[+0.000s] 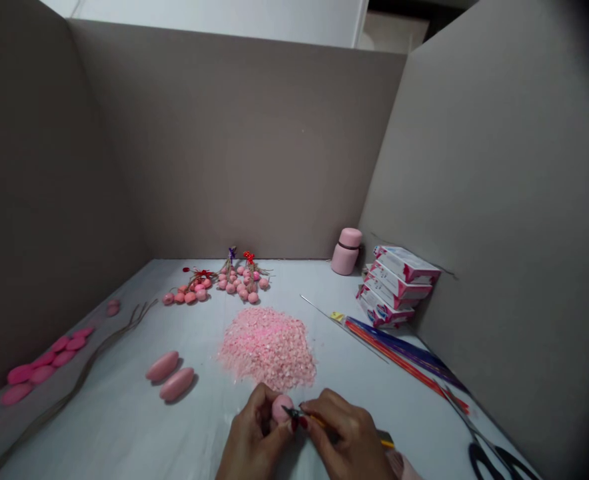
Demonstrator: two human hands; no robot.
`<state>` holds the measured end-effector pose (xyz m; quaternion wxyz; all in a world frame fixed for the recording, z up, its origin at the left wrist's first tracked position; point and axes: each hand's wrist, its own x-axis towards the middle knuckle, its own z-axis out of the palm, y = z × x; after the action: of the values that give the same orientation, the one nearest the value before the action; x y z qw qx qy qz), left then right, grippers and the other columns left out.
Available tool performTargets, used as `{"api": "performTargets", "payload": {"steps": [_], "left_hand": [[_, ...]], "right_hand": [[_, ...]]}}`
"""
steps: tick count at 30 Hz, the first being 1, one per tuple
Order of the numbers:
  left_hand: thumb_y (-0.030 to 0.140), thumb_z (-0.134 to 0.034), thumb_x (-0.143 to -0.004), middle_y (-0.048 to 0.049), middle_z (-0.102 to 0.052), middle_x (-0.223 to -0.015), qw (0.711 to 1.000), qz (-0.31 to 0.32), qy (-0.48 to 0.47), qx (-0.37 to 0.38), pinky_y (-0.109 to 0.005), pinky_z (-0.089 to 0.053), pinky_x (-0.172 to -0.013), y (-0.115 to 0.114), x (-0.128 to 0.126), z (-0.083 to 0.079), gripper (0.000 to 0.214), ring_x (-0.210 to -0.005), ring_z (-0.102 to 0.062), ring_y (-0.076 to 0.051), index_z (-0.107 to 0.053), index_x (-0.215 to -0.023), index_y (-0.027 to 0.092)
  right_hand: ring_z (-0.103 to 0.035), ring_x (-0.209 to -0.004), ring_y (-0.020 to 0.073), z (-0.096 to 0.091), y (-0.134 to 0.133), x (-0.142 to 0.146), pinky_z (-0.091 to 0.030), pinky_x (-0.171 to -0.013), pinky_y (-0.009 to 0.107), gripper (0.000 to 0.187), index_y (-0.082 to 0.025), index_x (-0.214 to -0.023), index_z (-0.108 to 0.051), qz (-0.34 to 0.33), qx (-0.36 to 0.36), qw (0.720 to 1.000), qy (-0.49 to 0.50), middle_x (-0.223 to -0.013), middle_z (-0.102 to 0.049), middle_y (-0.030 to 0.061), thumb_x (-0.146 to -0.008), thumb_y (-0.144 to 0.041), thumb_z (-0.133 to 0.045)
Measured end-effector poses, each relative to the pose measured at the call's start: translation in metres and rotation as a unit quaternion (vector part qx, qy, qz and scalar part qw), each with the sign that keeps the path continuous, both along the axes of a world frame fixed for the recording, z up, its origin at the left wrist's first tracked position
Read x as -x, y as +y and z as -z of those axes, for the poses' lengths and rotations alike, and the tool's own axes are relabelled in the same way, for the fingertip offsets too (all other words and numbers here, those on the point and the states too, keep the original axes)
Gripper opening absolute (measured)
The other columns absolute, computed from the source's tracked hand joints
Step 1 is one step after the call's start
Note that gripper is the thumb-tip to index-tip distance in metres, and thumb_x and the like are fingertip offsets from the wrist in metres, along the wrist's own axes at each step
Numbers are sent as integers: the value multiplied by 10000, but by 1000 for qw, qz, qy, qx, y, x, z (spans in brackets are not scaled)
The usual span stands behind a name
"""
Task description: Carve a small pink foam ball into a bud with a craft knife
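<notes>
My left hand (262, 433) is closed around a small pink ball (281, 408), holding it low in the middle of the view. A craft knife with a yellow handle (319, 421) is gripped in my right hand (342, 433), and its dark blade lies against the ball's right side. Just beyond both hands spreads a heap of pink shavings (269, 343). To the left rest two smooth pink ovals (177, 385), side by side on the white table.
Bunches of pink balls (244, 283) lie at the back. A pink flask (346, 252) and stacked boxes (399, 287) stand back right. Colored sticks (399, 353) and scissors (479, 437) lie right; pink discs (47, 363) and a long twig (82, 380) left. Grey panels enclose the table.
</notes>
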<state>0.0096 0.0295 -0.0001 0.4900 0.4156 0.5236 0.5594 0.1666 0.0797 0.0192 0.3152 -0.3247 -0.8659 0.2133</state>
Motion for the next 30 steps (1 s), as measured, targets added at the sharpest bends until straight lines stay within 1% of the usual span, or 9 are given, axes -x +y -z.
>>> {"api": "performTargets", "payload": {"steps": [3, 5, 7, 11, 14, 18, 25, 30], "left_hand": [[448, -681, -663, 61, -442, -589, 1000, 10, -18, -7, -251, -287, -527, -1, -1, -2, 324, -552, -378, -116, -477, -670, 197], [450, -694, -650, 61, -457, -583, 999, -1, -51, -1, -248, -302, -531, -1, -1, -3, 340, -551, -399, -114, -466, -666, 199], [436, -703, -654, 65, -468, -575, 995, -15, -96, -2, -241, -316, -529, 0, 1, -5, 350, -547, -410, -106, -441, -658, 204], [389, -724, -663, 69, -487, -571, 988, 1, -155, -25, -224, -306, -510, 0, 2, -7, 337, -531, -411, -82, -451, -671, 192], [370, -730, -666, 61, -508, -584, 987, 5, -161, -28, -227, -314, -528, -1, 1, -7, 314, -546, -431, -80, -483, -687, 179], [361, -738, -659, 54, -506, -600, 987, 12, -159, -33, -241, -320, -552, -1, 1, -6, 310, -569, -436, -91, -495, -689, 170], [376, -717, -678, 42, -512, -623, 988, 29, -147, -31, -247, -309, -566, 0, 4, -9, 314, -581, -425, -95, -483, -697, 166], [353, -757, -635, 61, -483, -592, 983, 66, -169, -30, -234, -304, -545, 0, 0, -9, 336, -556, -408, -80, -481, -674, 166]], "right_hand": [[-620, -681, 161, 1, 7, -2, -455, -614, 234, 215, -209, -813, -644, 59, 26, 998, -3, -732, -640, 28, -888, -276, -453], [-623, -703, 168, 2, 11, -3, -456, -645, 250, 227, -206, -796, -642, 82, 36, 996, 8, -742, -644, 29, -892, -279, -449], [-624, -712, 168, 2, 10, -3, -453, -650, 251, 226, -202, -823, -641, 68, 32, 997, 21, -752, -643, 30, -897, -276, -440], [-613, -665, 153, 2, 2, 0, -439, -593, 227, 202, -198, -873, -639, 18, 3, 999, 29, -720, -622, 26, -889, -261, -448], [-607, -651, 145, 1, -2, 2, -430, -579, 216, 180, -198, -874, -638, 0, -18, 1000, 26, -703, -610, 21, -877, -239, -463], [-605, -641, 137, 2, -2, 1, -425, -574, 206, 176, -204, -875, -640, -14, -13, 999, 28, -700, -610, 17, -876, -239, -468], [-618, -670, 153, 3, -1, 2, -436, -594, 219, 191, -204, -880, -647, -2, 11, 1000, 13, -729, -630, 29, -876, -257, -464], [-621, -688, 169, 6, 8, 1, -443, -625, 241, 227, -210, -784, -641, 56, 47, 997, 4, -733, -643, 28, -889, -282, -453]]}}
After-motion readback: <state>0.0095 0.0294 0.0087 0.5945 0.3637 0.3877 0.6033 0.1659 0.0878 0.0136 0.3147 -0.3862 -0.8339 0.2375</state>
